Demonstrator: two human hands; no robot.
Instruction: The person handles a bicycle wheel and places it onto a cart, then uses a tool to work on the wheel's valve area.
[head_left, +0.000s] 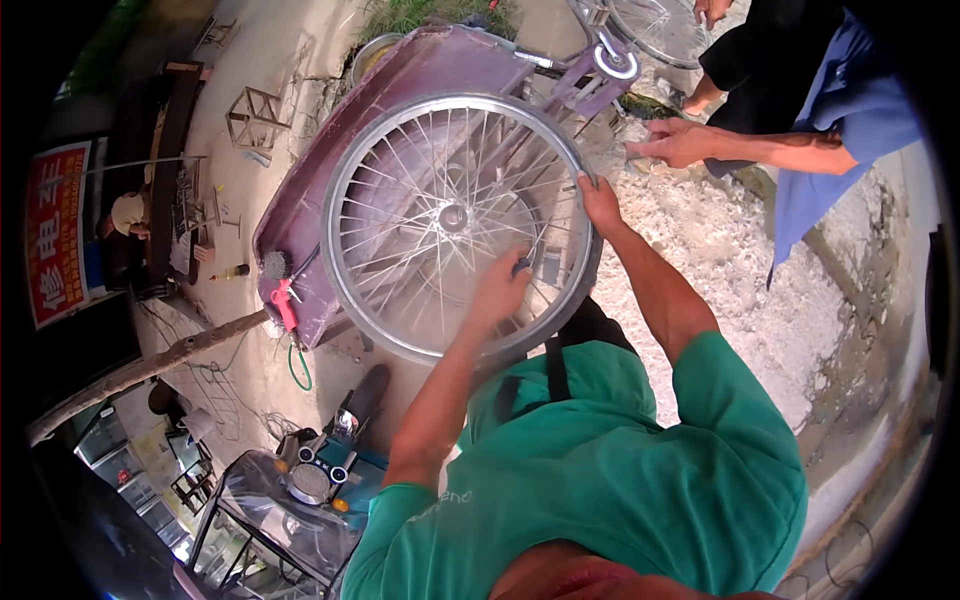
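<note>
Head view: the wearer's left hand [500, 290] is reaching up over the lower spokes, its fingers curling around a small dark thing [521, 267] that is too unclear to identify, while the right hand [601, 205] is pinching the right side of the rim between thumb and fingers. The bare bicycle wheel [453, 218] is standing out in front of the wearer's lap, over a purple metal trough [297, 215]. Judging from this, the wheel could tip or twist if the right hand's grip were slipping, since no other firm hold is showing; the dark thing could also be catching a spoke, or the left fingers jamming between spokes, if the wheel were turning suddenly. Behind the spokes, the trough's inside is showing only in part, and what is lying there cannot be told. A pink air gun [286, 308] is resting at its near left end, beside a grey brush-like thing [276, 264]. Farther off, past the trough, a round basin [357, 64] is holding something yellowish, its nature unclear.
</note>
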